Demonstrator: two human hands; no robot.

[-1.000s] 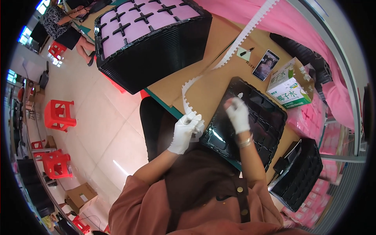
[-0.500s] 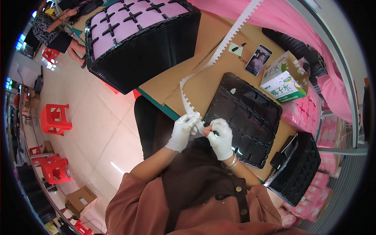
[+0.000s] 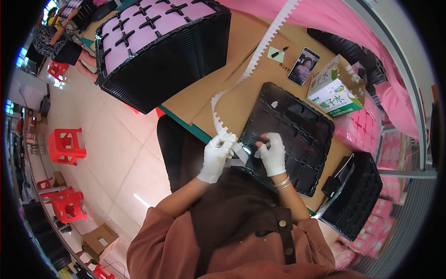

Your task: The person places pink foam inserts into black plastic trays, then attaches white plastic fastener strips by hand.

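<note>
- Left hand [image 3: 216,158], white glove, grip pinched shut on the white notched strip [image 3: 222,122] at its near end, just off the worktop [image 3: 274,79] edge.
- Right hand [image 3: 273,153], also gloved, over the near-left part of the black compartment tray [image 3: 297,128]; fingers curled on a small white piece where the strip ends. Looks closed on it, but the contact is partly hidden.
- Strip runs from the hands up across the brown worktop, curves, then goes straight toward the far edge past the pink cloth [image 3: 325,18].
- Tray lies flat on the worktop, near edge close to the person's lap.
- Nearby: tall stack of black trays with pink inserts [image 3: 158,42] at far left, phone [image 3: 303,66], green-and-white carton [image 3: 334,88], another black tray stack [image 3: 355,195] at right.
- Risk: the strip is long and loose, so a pull could drag or twist it or snag its notches on the tray rim.
- Risk: thin strip held by a pinch only; it may tear at a notch or slip from the glove.
- Risk: the tray sits near the worktop edge; a push could slide it off.
</note>
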